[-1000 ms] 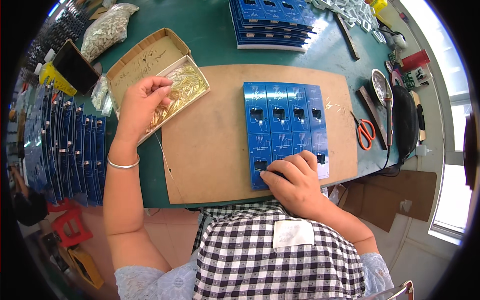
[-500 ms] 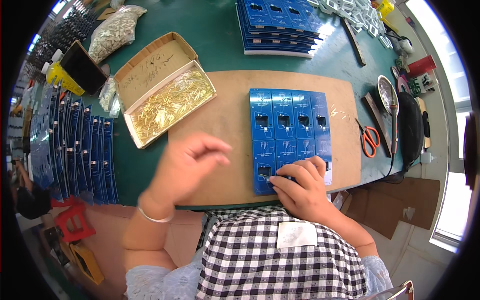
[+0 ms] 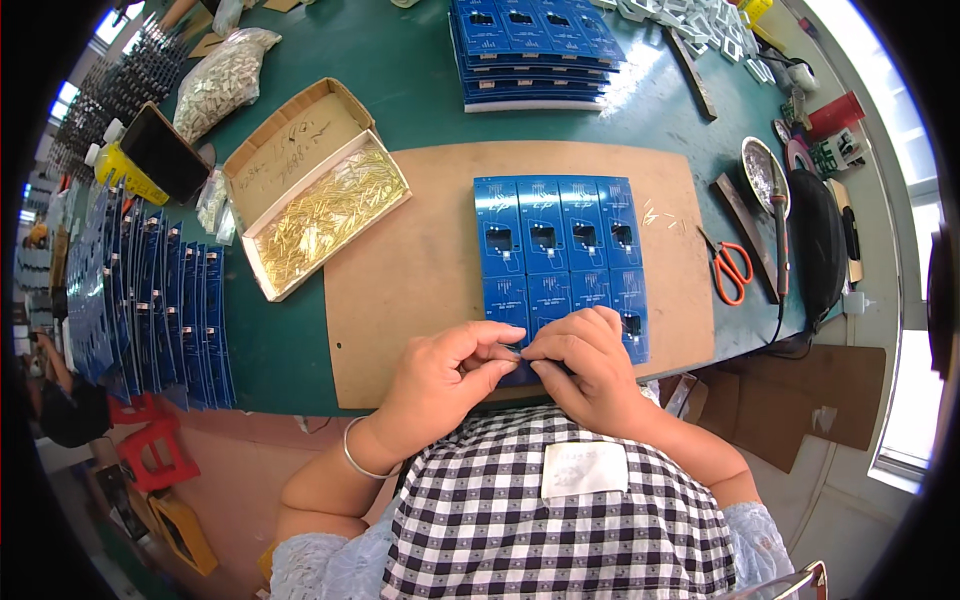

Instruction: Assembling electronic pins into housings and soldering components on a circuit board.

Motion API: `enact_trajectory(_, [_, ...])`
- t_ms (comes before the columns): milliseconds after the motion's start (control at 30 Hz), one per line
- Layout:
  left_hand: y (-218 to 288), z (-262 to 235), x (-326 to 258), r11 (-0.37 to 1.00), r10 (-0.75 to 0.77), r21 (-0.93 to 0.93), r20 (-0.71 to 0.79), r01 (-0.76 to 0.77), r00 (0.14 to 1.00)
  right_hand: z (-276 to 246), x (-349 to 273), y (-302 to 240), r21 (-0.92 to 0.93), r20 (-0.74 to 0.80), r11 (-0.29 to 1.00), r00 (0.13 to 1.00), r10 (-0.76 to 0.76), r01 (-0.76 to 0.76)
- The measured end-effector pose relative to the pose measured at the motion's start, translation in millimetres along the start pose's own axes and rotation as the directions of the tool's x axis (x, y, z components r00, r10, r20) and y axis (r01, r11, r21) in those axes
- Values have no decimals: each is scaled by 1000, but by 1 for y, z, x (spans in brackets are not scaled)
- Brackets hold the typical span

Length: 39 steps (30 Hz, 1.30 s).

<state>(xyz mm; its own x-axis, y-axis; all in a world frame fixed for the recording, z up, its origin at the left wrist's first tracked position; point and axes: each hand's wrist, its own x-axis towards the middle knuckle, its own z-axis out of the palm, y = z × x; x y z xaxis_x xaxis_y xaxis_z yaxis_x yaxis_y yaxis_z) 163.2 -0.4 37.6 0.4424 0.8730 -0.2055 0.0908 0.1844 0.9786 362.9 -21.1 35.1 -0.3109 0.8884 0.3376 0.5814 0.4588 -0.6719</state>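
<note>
i had both hands meeting at the lower edge of the blue circuit panel (image 3: 560, 265), just below the middle of the frame. my left hand (image 3: 440, 375) had thumb and forefinger pinched shut on something too small to make out, probably one of the gold pins. my right hand (image 3: 590, 365) pressed curled fingers down on the panel's near row, fingertips touching those of the left. the panel lay flat on the brown board (image 3: 420, 270) in the centre. the open box of gold pins (image 3: 325, 215) sat at upper left of the board, quite full. a stack of blue panels (image 3: 535, 45) waited at top centre and more stood in rows at far left (image 3: 150, 300). i judged the work early on: plenty of pins and panels were left.
</note>
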Motion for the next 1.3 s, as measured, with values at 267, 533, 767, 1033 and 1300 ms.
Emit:
enact_trajectory(267, [-5, 9, 0, 918, 275, 295, 3, -264, 961, 2, -6, 2, -6, -11, 1000, 1000, -1, 1])
enact_trajectory(533, [-8, 4, 3, 821, 423, 427, -10, -379, 906, -15, -11, 11, -40, -107, 988, 984, 145, -150])
enact_trajectory(767, [-15, -7, -1, 919, 315, 292, -135, -266, 939, -15, -13, 8, -216, -67, 958, 982, 179, -189])
enact_trajectory(1033, [-17, -4, 1, 903, 347, 310, -114, -299, 931, -7, -8, 7, -270, -51, 947, 985, 167, -175])
enact_trajectory(1300, [-18, -6, 0, 893, 347, 339, -98, -297, 933, -6, -8, 6, -289, -70, 938, 981, 178, -191])
